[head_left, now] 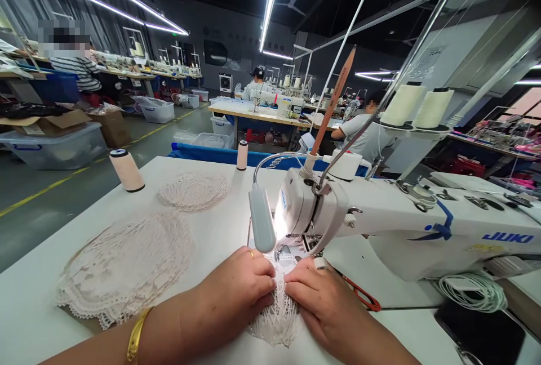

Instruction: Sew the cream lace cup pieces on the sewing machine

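A white lace piece (281,314) lies under the needle area of a white JUKI sewing machine (296,201). On its left side my left hand (236,283) grips the lace with curled fingers. My right hand (319,292) pinches the opposite edge, close to the presser foot, which is partly hidden. A grey lamp (262,218) on a bent metal neck lights the stitching spot. Left of my hands rests a large stack of lace pieces (127,263), and a smaller lace stack (192,190) sits behind it.
Two peach thread cones, one at the left edge (127,170) and one at the back (242,155), stand on the white table (46,297). Red-handled scissors (367,297) lie right of my right hand. A coiled pale cable (471,292) is farther right. Other people sit at machines beyond.
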Motion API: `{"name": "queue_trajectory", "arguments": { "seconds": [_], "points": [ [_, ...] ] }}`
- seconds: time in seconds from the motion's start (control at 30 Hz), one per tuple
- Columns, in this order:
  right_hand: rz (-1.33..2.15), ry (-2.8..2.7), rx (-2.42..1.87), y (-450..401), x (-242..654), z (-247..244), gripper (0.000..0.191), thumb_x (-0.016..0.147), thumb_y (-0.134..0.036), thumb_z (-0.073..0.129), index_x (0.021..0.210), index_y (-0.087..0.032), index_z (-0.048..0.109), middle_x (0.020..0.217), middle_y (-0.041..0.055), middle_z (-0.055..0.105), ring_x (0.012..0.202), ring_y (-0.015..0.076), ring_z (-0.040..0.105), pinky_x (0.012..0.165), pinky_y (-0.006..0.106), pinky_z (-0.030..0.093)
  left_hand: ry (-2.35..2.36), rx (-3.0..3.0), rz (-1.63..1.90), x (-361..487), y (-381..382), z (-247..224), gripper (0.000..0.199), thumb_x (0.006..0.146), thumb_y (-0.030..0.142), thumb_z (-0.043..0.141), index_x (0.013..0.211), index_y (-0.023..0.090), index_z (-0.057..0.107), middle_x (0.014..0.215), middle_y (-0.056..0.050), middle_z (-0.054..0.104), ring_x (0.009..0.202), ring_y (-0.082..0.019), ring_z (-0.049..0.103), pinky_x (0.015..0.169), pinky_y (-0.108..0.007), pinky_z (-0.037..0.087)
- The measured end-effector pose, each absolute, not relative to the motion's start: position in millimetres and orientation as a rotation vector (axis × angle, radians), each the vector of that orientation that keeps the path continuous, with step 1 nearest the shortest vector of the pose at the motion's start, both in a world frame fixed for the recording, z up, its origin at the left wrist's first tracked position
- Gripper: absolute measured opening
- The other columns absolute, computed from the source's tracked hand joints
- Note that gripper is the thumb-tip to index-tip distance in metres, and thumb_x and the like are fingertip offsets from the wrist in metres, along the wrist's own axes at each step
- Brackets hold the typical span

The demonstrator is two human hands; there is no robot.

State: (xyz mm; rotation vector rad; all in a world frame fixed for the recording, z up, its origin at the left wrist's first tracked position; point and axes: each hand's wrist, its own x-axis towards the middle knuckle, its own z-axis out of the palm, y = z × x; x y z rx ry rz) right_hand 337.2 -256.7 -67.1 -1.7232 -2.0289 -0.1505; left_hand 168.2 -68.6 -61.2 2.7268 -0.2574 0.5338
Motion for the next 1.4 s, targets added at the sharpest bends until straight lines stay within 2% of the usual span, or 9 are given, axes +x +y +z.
{"name": "queue_trajectory", "arguments": {
  "seconds": [0.27,0.43,0.6,0.73,0.83,0.9,1.07,1.23,1.4],
  "points": [
    [-0.135,-2.015,-1.77,-255.9,339.5,-66.5,0.036,0.094,0.003,0.054,0.112,-0.026,0.067,0.103,0.0022,0.078,0.09,0.024,0.066,0.077,0.036,0.047,-0.225,2.768,0.57,169.2,-70.6,-57.4,0.02,0.1,0.007,0.064,0.084,0.018,0.069,0.093,-0.002,0.076,0.083,-0.019,0.067,0.072,-0.032,0.047],
    [-0.113,-2.001,-1.846,-253.5,340.5,-70.5,0.036,0.094,0.002,0.053,0.11,-0.027,0.067,0.102,0.0031,0.076,0.093,0.0241,0.067,0.078,0.035,0.05,-0.195,2.802,0.564,170.8,-66.1,-59.0,0.02,0.101,0.008,0.064,0.085,0.018,0.07,0.094,-0.002,0.076,0.085,-0.02,0.069,0.076,-0.034,0.048],
    [-0.155,-1.95,-1.913,-249.5,341.8,-72.8,0.044,0.089,0.004,0.052,0.115,-0.028,0.069,0.11,0.0036,0.078,0.096,0.0253,0.067,0.077,0.035,0.051,-0.103,2.846,0.539,175.0,-61.0,-56.6,0.019,0.098,0.007,0.066,0.085,0.02,0.071,0.097,-0.002,0.076,0.087,-0.021,0.07,0.079,-0.034,0.049],
    [-0.244,-1.938,-1.87,-249.1,342.8,-71.4,0.051,0.083,0.006,0.052,0.12,-0.026,0.07,0.117,0.0047,0.079,0.098,0.0276,0.067,0.077,0.037,0.052,-0.111,2.822,0.597,174.6,-61.2,-57.0,0.019,0.098,0.006,0.062,0.089,0.02,0.071,0.1,-0.003,0.076,0.091,-0.023,0.068,0.081,-0.035,0.049],
    [-0.252,-1.981,-1.753,-252.7,341.8,-68.9,0.044,0.087,0.004,0.052,0.117,-0.023,0.069,0.114,0.0053,0.078,0.096,0.0267,0.065,0.079,0.037,0.051,-0.294,2.755,0.627,168.3,-67.6,-60.3,0.024,0.089,0.0,0.062,0.096,0.021,0.07,0.103,-0.002,0.076,0.086,-0.021,0.066,0.078,-0.036,0.046],
    [-0.189,-2.05,-1.695,-256.3,340.3,-66.7,0.037,0.092,0.002,0.052,0.114,-0.023,0.068,0.108,0.0047,0.077,0.094,0.025,0.064,0.08,0.036,0.051,-0.404,2.719,0.614,163.2,-73.5,-62.6,0.024,0.085,0.0,0.064,0.093,0.022,0.067,0.098,-0.001,0.075,0.083,-0.02,0.063,0.078,-0.036,0.044],
    [-0.084,-2.152,-1.654,-261.9,337.7,-63.0,0.026,0.101,-0.004,0.053,0.114,-0.022,0.068,0.103,0.0053,0.074,0.093,0.0239,0.063,0.078,0.036,0.048,-0.444,2.695,0.623,159.1,-80.5,-63.8,0.02,0.087,0.003,0.063,0.079,0.021,0.057,0.086,0.002,0.071,0.077,-0.018,0.061,0.078,-0.039,0.039],
    [-0.127,-2.132,-1.671,-259.6,339.2,-66.3,0.029,0.097,-0.001,0.054,0.113,-0.021,0.067,0.104,0.0051,0.074,0.093,0.0239,0.063,0.078,0.036,0.047,-0.43,2.725,0.736,162.8,-76.9,-62.7,0.019,0.089,0.004,0.062,0.082,0.022,0.061,0.087,0.002,0.074,0.077,-0.018,0.062,0.078,-0.039,0.038],
    [-0.231,-2.058,-1.662,-254.6,340.0,-73.7,0.036,0.091,0.004,0.054,0.113,-0.022,0.067,0.105,0.0043,0.074,0.09,0.0236,0.063,0.075,0.035,0.046,-0.355,2.786,0.724,166.1,-70.4,-67.4,0.019,0.085,0.003,0.066,0.079,0.021,0.063,0.088,0.001,0.075,0.076,-0.019,0.062,0.072,-0.038,0.036]
  ]
}}
